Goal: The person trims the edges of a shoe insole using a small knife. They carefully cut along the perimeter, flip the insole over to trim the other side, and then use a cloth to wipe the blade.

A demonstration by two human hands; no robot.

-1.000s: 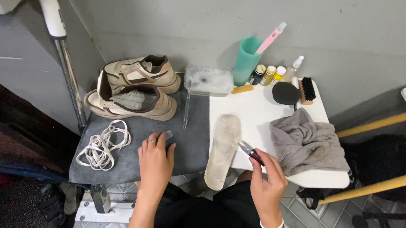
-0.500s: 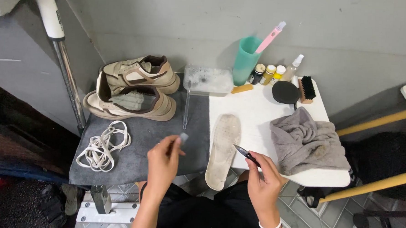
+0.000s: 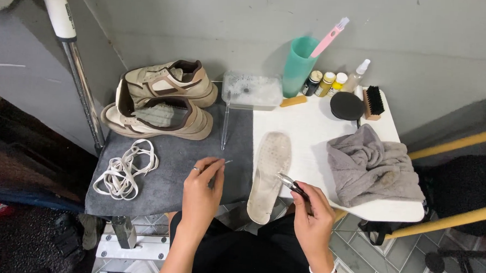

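Observation:
My left hand (image 3: 202, 192) hovers over the grey mat (image 3: 165, 166), thumb and forefinger pinched on a small thin object (image 3: 226, 162) that is too small to identify. My right hand (image 3: 313, 213) is closed around a dark slim tool with a metal tip (image 3: 287, 181), which points at a worn white insole (image 3: 267, 173). The insole lies lengthwise across the seam between the grey mat and the white table (image 3: 309, 128), between my two hands.
Two beige sneakers (image 3: 162, 103) and loose white laces (image 3: 126, 167) lie on the mat's left. A clear soapy tray (image 3: 252, 89), teal cup (image 3: 300, 60) with pink brush, small bottles (image 3: 327, 83), black brush (image 3: 373, 101), round black tin (image 3: 346, 105) and grey cloth (image 3: 373, 167) sit on the table.
My left hand lifted off the mat and pinched a small object, moving right toward the insole. My right hand with the tool shifted slightly.

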